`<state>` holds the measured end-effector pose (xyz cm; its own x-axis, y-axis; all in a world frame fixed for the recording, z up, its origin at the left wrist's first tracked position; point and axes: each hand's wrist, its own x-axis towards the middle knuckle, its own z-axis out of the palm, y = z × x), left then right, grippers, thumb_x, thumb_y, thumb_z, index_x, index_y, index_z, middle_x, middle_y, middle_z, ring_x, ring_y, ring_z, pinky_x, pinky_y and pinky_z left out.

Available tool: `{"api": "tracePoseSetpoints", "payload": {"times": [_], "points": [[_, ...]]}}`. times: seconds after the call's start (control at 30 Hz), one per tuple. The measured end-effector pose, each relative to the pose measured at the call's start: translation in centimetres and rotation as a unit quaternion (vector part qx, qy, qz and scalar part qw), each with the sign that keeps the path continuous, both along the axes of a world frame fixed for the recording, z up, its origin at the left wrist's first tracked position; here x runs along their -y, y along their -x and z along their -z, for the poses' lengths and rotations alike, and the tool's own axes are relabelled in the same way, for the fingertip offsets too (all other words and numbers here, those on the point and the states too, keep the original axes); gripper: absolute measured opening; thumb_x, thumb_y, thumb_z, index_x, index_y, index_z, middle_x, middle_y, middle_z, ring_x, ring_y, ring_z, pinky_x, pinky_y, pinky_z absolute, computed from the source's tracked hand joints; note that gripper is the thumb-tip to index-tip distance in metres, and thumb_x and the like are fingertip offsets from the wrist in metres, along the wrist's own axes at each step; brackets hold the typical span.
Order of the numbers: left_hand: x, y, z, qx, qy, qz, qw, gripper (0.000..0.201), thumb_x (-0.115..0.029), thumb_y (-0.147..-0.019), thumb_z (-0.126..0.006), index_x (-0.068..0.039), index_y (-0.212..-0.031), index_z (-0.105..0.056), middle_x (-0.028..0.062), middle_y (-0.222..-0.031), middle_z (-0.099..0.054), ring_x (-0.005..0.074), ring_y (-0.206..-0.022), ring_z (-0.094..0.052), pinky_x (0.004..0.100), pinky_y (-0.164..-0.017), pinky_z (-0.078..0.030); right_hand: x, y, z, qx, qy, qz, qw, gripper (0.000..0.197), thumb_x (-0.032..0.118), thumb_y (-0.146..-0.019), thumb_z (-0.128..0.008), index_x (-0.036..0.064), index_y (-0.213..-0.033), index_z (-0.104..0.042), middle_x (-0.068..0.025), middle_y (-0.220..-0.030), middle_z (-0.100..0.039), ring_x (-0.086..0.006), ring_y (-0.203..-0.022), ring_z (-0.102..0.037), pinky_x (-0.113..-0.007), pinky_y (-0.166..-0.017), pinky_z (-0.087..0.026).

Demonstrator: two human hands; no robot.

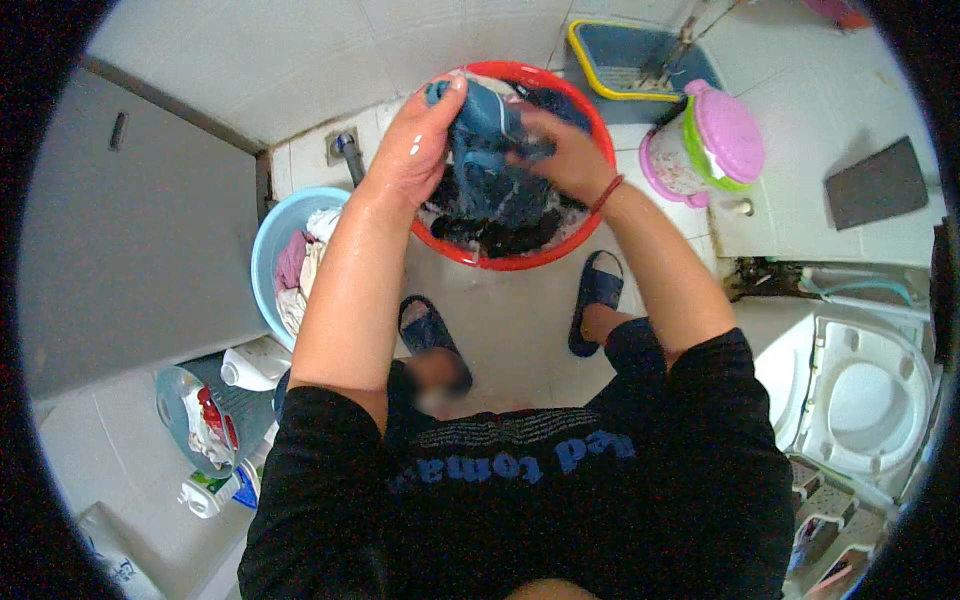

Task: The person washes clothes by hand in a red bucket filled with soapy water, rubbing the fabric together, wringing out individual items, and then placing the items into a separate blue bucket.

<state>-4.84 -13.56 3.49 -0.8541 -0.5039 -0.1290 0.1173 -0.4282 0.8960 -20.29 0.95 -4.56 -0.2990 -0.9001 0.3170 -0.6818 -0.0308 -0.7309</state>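
A wet dark blue-teal garment (490,180) hangs over a red basin (482,264), its lower part among dark wet cloth (500,238) and suds. My left hand (418,145) is closed on a bunched upper fold of the garment, thumb on top. At the garment's right side is my right hand (568,160), smeared by motion. Its fingers reach onto the cloth, but whether they grip it does not show. A dark red band (607,193) circles my right wrist. Water glistens on my left hand and forearm.
A light blue basin (262,262) with pink and white clothes stands left, near a grey panel (150,230). Behind right are a yellow-rimmed bucket (640,97) and a pink-lidded bin (728,130). A toilet (865,400) stands right; bottles (255,363) and a clear bucket (175,400) are lower left.
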Motion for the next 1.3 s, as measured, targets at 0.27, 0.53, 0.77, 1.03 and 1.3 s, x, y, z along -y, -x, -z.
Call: {"api": "tracePoseSetpoints", "payload": {"times": [0.27,0.53,0.77,1.03,1.3], "points": [[-1.7,1.2,-14.8,-0.243,0.06,0.094,0.963,0.038,-0.039,-0.094,-0.057,-0.004,-0.107,-0.06,0.0056,-0.099,-0.064,0.0174,-0.093,-0.06,0.034,-0.085,-0.049,1.3,1.7,-23.5,-0.19,-0.127,0.167,0.959,0.029,0.025,-0.077,-0.064,0.0041,-0.097,-0.069,-0.0151,-0.078,-0.068,-0.0258,-0.076,-0.066,-0.038,-0.074,-0.051],[-3.1,-0.8,-3.9,0.046,0.44,0.051,0.895,0.079,-0.033,-0.071,-0.081,-0.001,-0.134,-0.044,0.0195,-0.124,-0.057,0.0281,-0.118,-0.054,0.0352,-0.103,-0.038,0.6,-1.8,-32.2,0.283,0.189,0.026,0.94,0.018,0.012,-0.085,-0.051,0.0009,-0.083,-0.066,-0.0084,-0.078,-0.066,-0.0171,-0.07,-0.061,-0.032,-0.064,-0.048],[-0.6,-1.7,11.9,0.238,0.128,-0.03,0.962,0.042,-0.026,-0.09,-0.061,-0.004,-0.126,-0.053,0.0147,-0.112,-0.062,0.0242,-0.104,-0.058,0.0337,-0.092,-0.043,-1.3,2.6,-13.4,-0.144,-0.124,0.234,0.953,0.03,0.031,-0.081,-0.059,0.0058,-0.095,-0.067,-0.0198,-0.09,-0.067,-0.0366,-0.086,-0.065,-0.041,-0.074,-0.051],[-1.9,1.8,25.2,0.451,0.571,0.255,0.637,0.103,-0.034,-0.072,-0.077,-0.031,-0.15,-0.009,0.0182,-0.152,-0.015,0.0441,-0.136,-0.021,0.0493,-0.104,-0.038,-0.2,-1.3,15.1,-0.18,-0.423,0.015,0.888,0.042,0.019,-0.075,-0.065,0.0169,-0.117,-0.063,-0.0023,-0.153,-0.02,-0.0416,-0.139,-0.014,-0.062,-0.107,-0.025],[-1.5,3.6,41.0,0.531,0.391,0.373,0.653,0.073,-0.028,-0.079,-0.064,-0.017,-0.141,-0.026,0.0169,-0.139,-0.041,0.0394,-0.124,-0.042,0.0452,-0.099,-0.041,0.3,-1.3,28.4,-0.064,-0.484,-0.024,0.873,0.044,0.022,-0.077,-0.066,0.0174,-0.12,-0.058,-0.0103,-0.146,-0.033,-0.0432,-0.133,-0.03,-0.053,-0.103,-0.038]]}}
